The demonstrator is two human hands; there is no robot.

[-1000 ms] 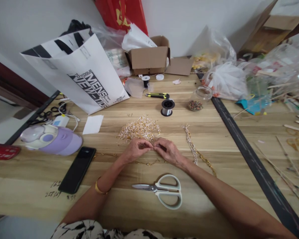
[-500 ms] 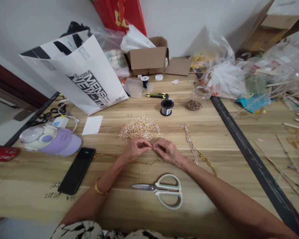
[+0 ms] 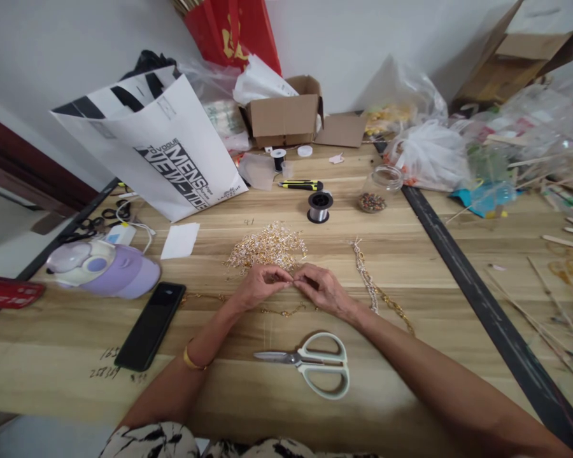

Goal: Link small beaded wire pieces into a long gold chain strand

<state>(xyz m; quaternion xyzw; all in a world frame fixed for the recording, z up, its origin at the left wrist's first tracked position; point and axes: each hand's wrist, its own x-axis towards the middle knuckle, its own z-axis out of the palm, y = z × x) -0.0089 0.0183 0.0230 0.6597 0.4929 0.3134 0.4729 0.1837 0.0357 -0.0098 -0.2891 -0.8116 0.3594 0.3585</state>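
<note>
My left hand point(image 3: 263, 285) and my right hand point(image 3: 321, 290) meet fingertip to fingertip, each closed in a pinch. Whatever lies between the fingertips is too small to make out. Just beyond them spreads a pile of small gold and clear beads point(image 3: 266, 245). Under and beside my left wrist runs a thin gold beaded strand point(image 3: 284, 312) along the table. To the right of my right hand lie a silvery chain point(image 3: 365, 273) and a gold chain point(image 3: 397, 312). Scissors with pale handles point(image 3: 310, 359) rest nearer to me, between my forearms.
A wire spool point(image 3: 319, 208), a yellow-black utility knife point(image 3: 300, 185) and a jar of beads point(image 3: 380, 191) stand farther back. On the left are a phone point(image 3: 150, 327), a purple bottle point(image 3: 105, 268) and a white paper bag point(image 3: 162, 152). Thin sticks point(image 3: 539, 318) lie at right.
The view has shifted slightly, so things at the left appear a little farther right. My hands keep the same pinched pose, with hardly any movement.
</note>
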